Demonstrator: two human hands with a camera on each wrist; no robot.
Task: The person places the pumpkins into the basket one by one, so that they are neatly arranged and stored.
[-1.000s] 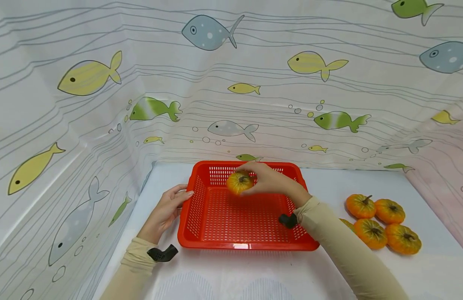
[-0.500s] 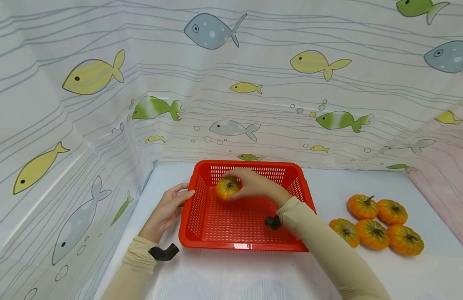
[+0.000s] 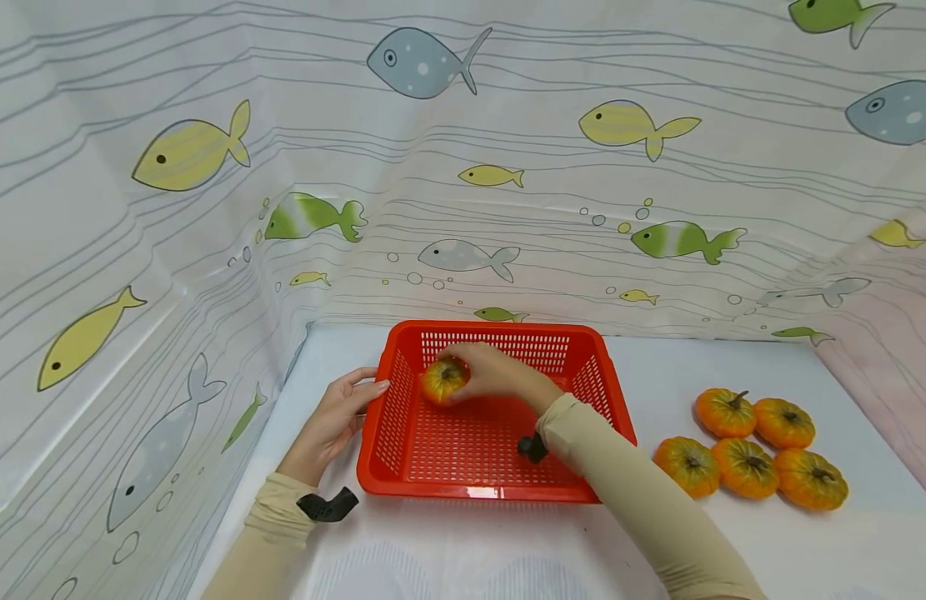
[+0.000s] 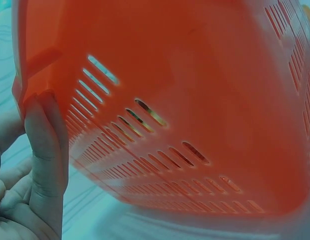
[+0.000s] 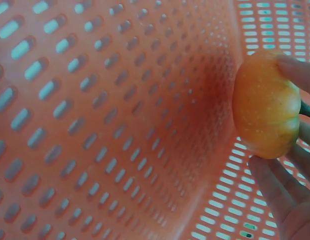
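A small orange pumpkin with a greenish top is inside the red plastic basket, near its back left corner. My right hand grips it from the right, fingers and thumb around its sides. In the right wrist view the held pumpkin shows close over the slotted basket floor. At the basket's left side, my left hand holds the rim. The left wrist view shows the fingers up against the outer wall just under the rim, beside the basket's slots.
Several more small pumpkins lie grouped on the white table, right of the basket. A white curtain printed with fish rises behind the table and along both sides.
My right hand has carried the pumpkin left and lower inside the basket, toward its back left corner. The left hand has stayed at the rim.
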